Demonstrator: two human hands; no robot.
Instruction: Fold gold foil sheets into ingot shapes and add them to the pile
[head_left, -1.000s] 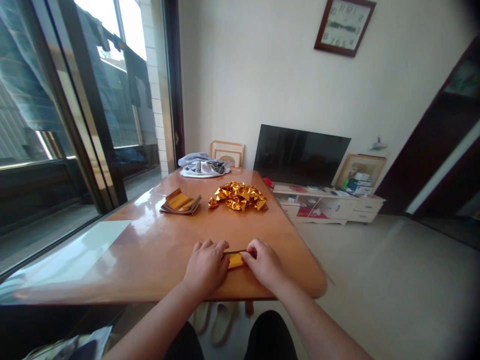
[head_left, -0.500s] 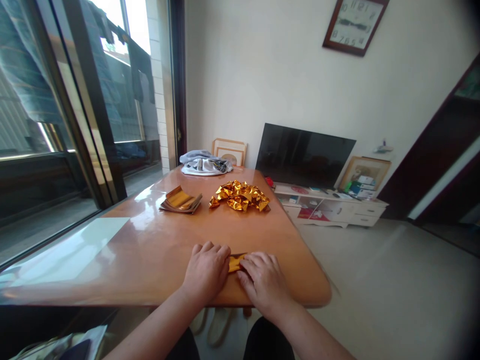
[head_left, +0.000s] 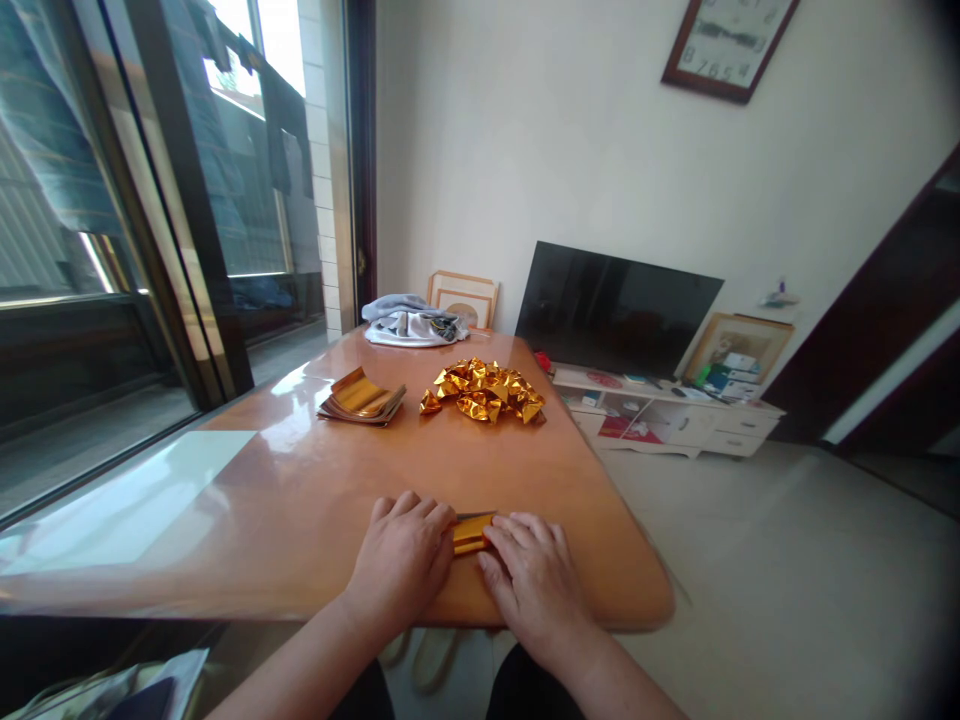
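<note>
A sheet of gold foil paper [head_left: 471, 535] lies on the table near its front edge, partly rolled or folded into a narrow strip. My left hand [head_left: 405, 550] grips its left end with the fingers curled over it. On the right end, my right hand [head_left: 532, 570] presses with bent fingers and thumb. Only the middle of the strip shows between the hands; both ends are covered. Farther off stand a stack of flat gold paper sheets [head_left: 364, 398] on the left and a heap of folded gold foil pieces [head_left: 487, 390] on the right.
The brown glossy table [head_left: 315, 500] has a rounded right corner. Folded clothes [head_left: 412, 322] lie at its far end, by leaning picture frames [head_left: 463, 300]. A television [head_left: 615, 310] stands on a low white cabinet [head_left: 682, 425]. Sliding glass doors [head_left: 255, 180] line the left.
The gold paper between my hands shows a little more and looks flatter, with a straighter fold. Both hands have shifted only slightly. The whole view has tilted a little.
</note>
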